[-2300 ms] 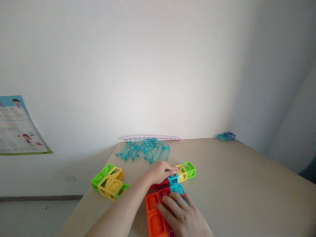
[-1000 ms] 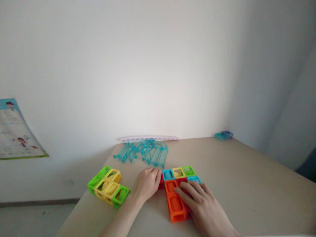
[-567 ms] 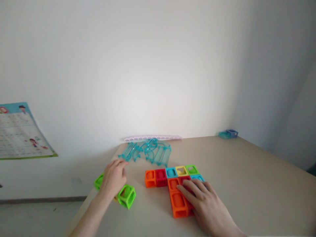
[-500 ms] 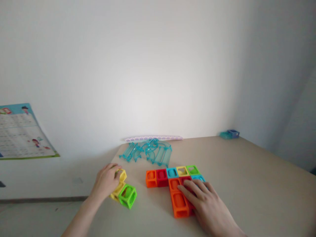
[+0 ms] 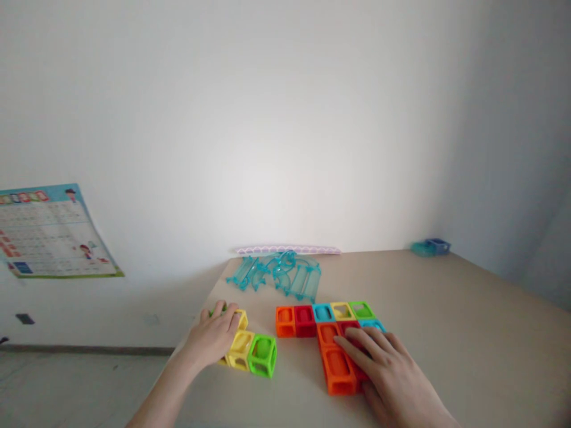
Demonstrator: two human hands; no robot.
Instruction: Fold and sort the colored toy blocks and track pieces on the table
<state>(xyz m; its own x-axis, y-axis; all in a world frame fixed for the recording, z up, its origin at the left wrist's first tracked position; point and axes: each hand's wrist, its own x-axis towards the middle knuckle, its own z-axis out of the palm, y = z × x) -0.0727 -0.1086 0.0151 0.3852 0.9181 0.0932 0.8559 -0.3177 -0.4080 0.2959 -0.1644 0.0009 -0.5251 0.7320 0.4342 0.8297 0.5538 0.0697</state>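
Left hand (image 5: 214, 333): rested over the yellow-green blocks (image 5: 243, 343), fingers bent and slightly apart; whether they gripped could not be told
Right hand (image 5: 397, 368): lay across the multicoloured blocks (image 5: 338, 364), fingers loosely extended over the red part, grip unclear
Block positions: both groups sat on the pale table (image 5: 446, 321), apart, the yellow-green blocks nearer its left edge
Back row: ran orange, red, blue, yellow, green from the left
Far side: teal plastic pieces (image 5: 306, 282) lay near the wall (image 5: 285, 148)
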